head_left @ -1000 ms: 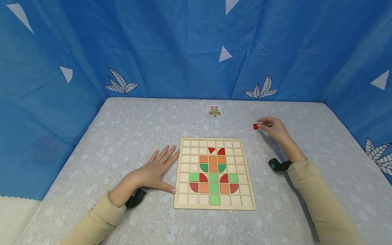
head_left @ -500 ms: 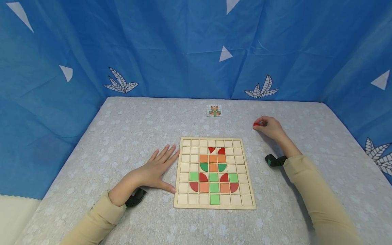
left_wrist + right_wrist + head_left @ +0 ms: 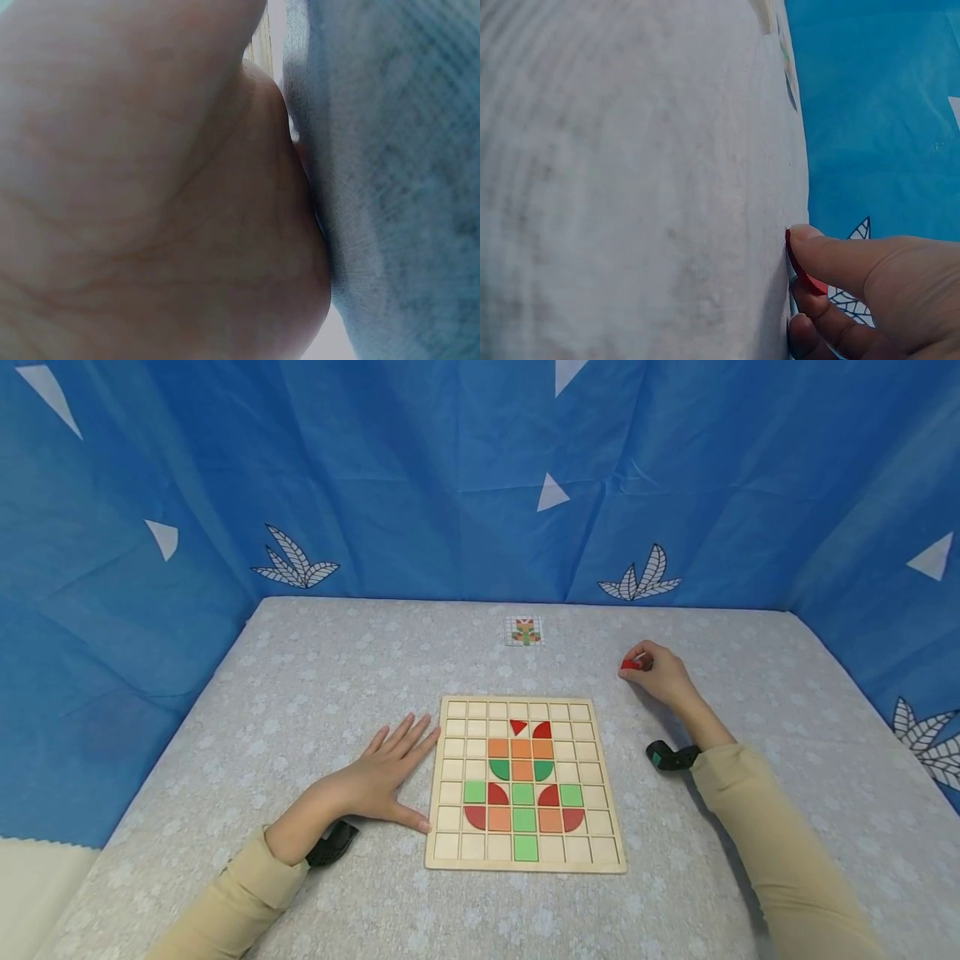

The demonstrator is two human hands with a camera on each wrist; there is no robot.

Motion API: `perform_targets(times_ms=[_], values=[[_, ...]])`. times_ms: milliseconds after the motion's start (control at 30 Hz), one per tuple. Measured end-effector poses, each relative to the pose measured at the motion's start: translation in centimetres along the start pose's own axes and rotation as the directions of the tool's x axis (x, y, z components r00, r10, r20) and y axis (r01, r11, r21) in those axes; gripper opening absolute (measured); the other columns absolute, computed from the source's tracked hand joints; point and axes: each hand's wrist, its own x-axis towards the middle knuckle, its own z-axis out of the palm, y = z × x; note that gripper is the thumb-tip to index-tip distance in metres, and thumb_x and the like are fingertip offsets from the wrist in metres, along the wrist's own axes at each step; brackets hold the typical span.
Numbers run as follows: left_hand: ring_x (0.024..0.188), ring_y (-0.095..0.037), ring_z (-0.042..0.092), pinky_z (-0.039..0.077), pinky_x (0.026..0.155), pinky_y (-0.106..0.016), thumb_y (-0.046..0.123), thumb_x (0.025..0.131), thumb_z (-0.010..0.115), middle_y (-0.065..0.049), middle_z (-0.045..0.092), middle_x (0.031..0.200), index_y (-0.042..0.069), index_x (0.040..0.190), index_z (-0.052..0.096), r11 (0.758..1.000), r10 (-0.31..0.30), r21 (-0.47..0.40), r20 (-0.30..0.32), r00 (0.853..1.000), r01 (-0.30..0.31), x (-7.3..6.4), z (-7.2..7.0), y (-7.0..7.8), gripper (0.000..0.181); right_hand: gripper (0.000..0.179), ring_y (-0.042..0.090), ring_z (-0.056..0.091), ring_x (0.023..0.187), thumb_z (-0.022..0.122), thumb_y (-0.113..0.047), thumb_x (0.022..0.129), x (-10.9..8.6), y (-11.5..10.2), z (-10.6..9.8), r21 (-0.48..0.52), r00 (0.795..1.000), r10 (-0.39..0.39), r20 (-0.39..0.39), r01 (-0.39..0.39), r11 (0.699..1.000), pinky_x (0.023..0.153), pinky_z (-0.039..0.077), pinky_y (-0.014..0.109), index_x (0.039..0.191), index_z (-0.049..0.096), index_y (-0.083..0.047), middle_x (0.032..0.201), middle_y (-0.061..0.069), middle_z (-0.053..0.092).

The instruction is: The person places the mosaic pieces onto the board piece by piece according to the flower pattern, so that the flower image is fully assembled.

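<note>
Beyond the board's right corner, my right hand (image 3: 660, 672) pinches a small red tile (image 3: 632, 665) between thumb and fingers. The right wrist view shows the red tile (image 3: 808, 276) edge-on under the thumb, close over the tablecloth. My left hand (image 3: 378, 781) lies with its fingers spread on the cloth, thumb and fingertips at the left rim of the wooden grid board (image 3: 435, 852). Seated in the board are orange, light green, dark green and red tiles, including a red triangle (image 3: 518, 727) and a red quarter-circle (image 3: 542, 731). Palm and cloth fill the left wrist view.
A small picture card (image 3: 523, 631) with a coloured grid pattern lies behind the board. The table has a pale flowered tablecloth (image 3: 360, 652). Blue curtains (image 3: 420, 485) hang along its back and sides. A dark camera strap sits on each wrist.
My right hand has moved slightly left and its fingers have drawn in around the red tile, which now shows less. The left hand and the board have stayed in place.
</note>
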Motion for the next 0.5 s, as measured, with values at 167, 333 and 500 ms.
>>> perform_targets(times_ms=[167, 333, 500], values=[[0.138, -0.031, -0.012, -0.006, 0.106, -0.054, 0.074, 0.065, 0.063, -0.014, -0.008, 0.154, 0.007, 0.151, 0.003, 1.0, 0.0, 0.001, -0.002, 1.0, 0.0, 0.0, -0.02, 0.03, 0.124, 0.021, 0.035, 0.052, 0.085, 0.067, -0.008, 0.087, -0.26, -0.2, 0.11, 0.014, 0.999, -0.032, -0.033, 0.032, 0.999, 0.073, 0.04, 0.047, 0.102, 0.056, 0.002, 0.095, 0.023, 0.057], [0.138, -0.032, -0.011, -0.006, 0.106, -0.054, 0.074, 0.065, 0.063, -0.014, -0.008, 0.154, 0.007, 0.151, 0.003, 1.0, 0.004, 0.0, -0.006, 1.0, -0.004, -0.05, -0.03, 0.08, 0.125, 0.014, 0.034, 0.054, 0.089, 0.063, -0.006, 0.09, -0.23, -0.3, 0.25, 0.053, 0.996, -0.076, -0.037, 0.078, 0.996, 0.079, 0.041, 0.048, 0.101, 0.063, 0.002, 0.098, 0.022, 0.06], [0.138, -0.032, -0.011, -0.006, 0.106, -0.054, 0.073, 0.065, 0.064, -0.015, -0.007, 0.154, 0.007, 0.151, 0.004, 1.0, 0.006, -0.001, -0.008, 1.0, -0.006, -0.08, -0.07, 0.13, 0.124, 0.015, 0.032, 0.054, 0.089, 0.06, -0.006, 0.092, -0.18, -0.5, 0.32, 0.089, 0.996, -0.089, -0.031, 0.092, 0.992, 0.076, 0.043, 0.043, 0.104, 0.065, 0.003, 0.099, 0.02, 0.062]])
